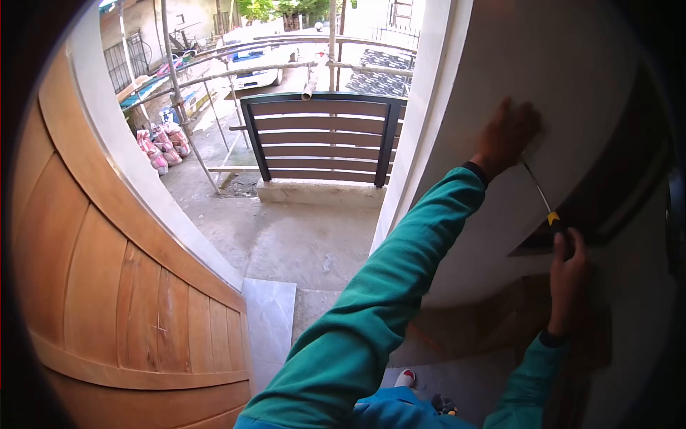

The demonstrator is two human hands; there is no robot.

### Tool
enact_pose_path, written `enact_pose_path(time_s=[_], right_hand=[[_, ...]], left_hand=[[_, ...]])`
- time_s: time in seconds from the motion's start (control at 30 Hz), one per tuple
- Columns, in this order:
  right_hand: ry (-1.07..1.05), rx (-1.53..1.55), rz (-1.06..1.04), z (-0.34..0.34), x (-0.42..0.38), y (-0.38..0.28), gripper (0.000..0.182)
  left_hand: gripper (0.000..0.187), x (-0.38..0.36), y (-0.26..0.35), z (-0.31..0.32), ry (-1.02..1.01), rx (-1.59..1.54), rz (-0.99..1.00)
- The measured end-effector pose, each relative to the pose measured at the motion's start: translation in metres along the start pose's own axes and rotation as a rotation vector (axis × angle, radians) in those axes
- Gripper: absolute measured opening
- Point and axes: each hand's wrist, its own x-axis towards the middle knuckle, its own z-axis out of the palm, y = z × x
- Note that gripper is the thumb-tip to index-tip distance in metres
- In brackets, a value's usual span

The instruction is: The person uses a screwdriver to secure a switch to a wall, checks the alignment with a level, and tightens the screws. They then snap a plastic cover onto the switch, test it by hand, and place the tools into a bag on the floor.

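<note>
A long screwdriver (553, 217) with a thin metal shaft and a yellow and black handle slants in front of the pale wall (471, 114) on the right. Its handle is in my right hand (569, 261), with the fingers closed round it. My left hand (509, 136) is up by the wall, near the far end of the shaft. The left fingers are dim and blurred, and what lies under them is hidden. A dark-framed panel (607, 214) is set in the wall behind the screwdriver.
A wooden door (136, 286) stands at the left. Beyond the doorway are a slatted railing (321, 139), poles, pink-red bags (163, 146) and a white vehicle (257, 71). On the floor below lies a dark tool with yellow parts (444, 405), beside my foot (406, 378).
</note>
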Motion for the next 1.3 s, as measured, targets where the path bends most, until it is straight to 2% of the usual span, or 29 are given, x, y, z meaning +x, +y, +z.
enact_pose_path(time_s=[0.03,0.1,0.23,0.3,0.43,0.5,0.6,0.73,0.8,0.83,0.9,1.0,1.07,1.1,1.17,1.2,1.27,1.3], right_hand=[[0.000,-0.003,0.005,-0.001,0.000,0.002,0.028],[-0.036,-0.041,-0.230,-0.004,0.001,0.008,0.031],[-0.028,-0.109,-0.133,0.001,0.000,0.015,0.037],[-0.149,-0.040,-0.080,-0.008,0.001,0.000,0.042],[-0.156,-0.081,-0.149,-0.006,0.002,0.005,0.039],[-0.053,-0.041,-0.086,0.004,0.003,0.010,0.035],[-0.130,-0.082,-0.023,-0.012,0.000,-0.022,0.032],[-0.115,-0.044,-0.077,-0.002,0.001,-0.003,0.033],[-0.087,0.037,0.074,0.000,0.002,-0.002,0.032],[-0.086,0.037,0.077,-0.002,0.002,-0.002,0.032],[-0.086,-0.016,-0.088,-0.007,0.001,-0.005,0.031],[-0.018,-0.075,-0.156,-0.004,0.002,0.001,0.031],[-0.028,-0.078,-0.060,-0.002,0.003,-0.007,0.030],[-0.029,-0.068,0.028,-0.002,0.004,-0.010,0.030],[0.014,-0.051,-0.214,-0.007,0.005,-0.008,0.031],[0.026,-0.088,-0.186,-0.008,0.006,-0.009,0.031],[-0.082,-0.029,-0.199,-0.008,0.004,-0.010,0.034],[-0.079,-0.054,-0.172,-0.006,0.003,-0.008,0.034]], left_hand=[[0.055,0.000,-0.001,-0.001,-0.007,0.010,0.014],[0.054,-0.001,-0.001,-0.003,-0.019,0.016,0.029],[0.054,-0.002,-0.002,-0.003,-0.030,0.033,0.038],[0.056,0.001,-0.004,-0.005,-0.036,0.048,0.045],[0.060,-0.002,-0.002,-0.004,-0.029,0.002,0.032],[0.061,-0.001,-0.003,-0.003,0.003,-0.028,0.004],[0.068,0.000,-0.005,-0.005,-0.036,0.030,0.037],[0.069,-0.003,-0.006,-0.006,-0.029,0.021,0.044],[0.068,-0.003,-0.005,-0.006,-0.008,0.040,0.052],[0.067,-0.002,-0.005,-0.006,-0.015,0.023,0.046],[0.067,-0.001,-0.005,-0.004,-0.019,0.003,0.041],[0.068,-0.002,-0.004,0.007,0.012,-0.026,0.024],[0.044,-0.005,-0.005,0.015,0.137,-0.249,-0.020],[0.044,-0.004,-0.005,0.012,0.092,-0.233,-0.007],[0.044,-0.002,-0.010,0.006,0.022,-0.175,0.022],[0.044,-0.004,-0.012,0.005,-0.010,-0.128,0.036],[0.087,-0.006,-0.015,0.003,-0.137,-0.074,0.092],[0.087,-0.007,-0.015,0.000,-0.132,-0.109,0.100]])
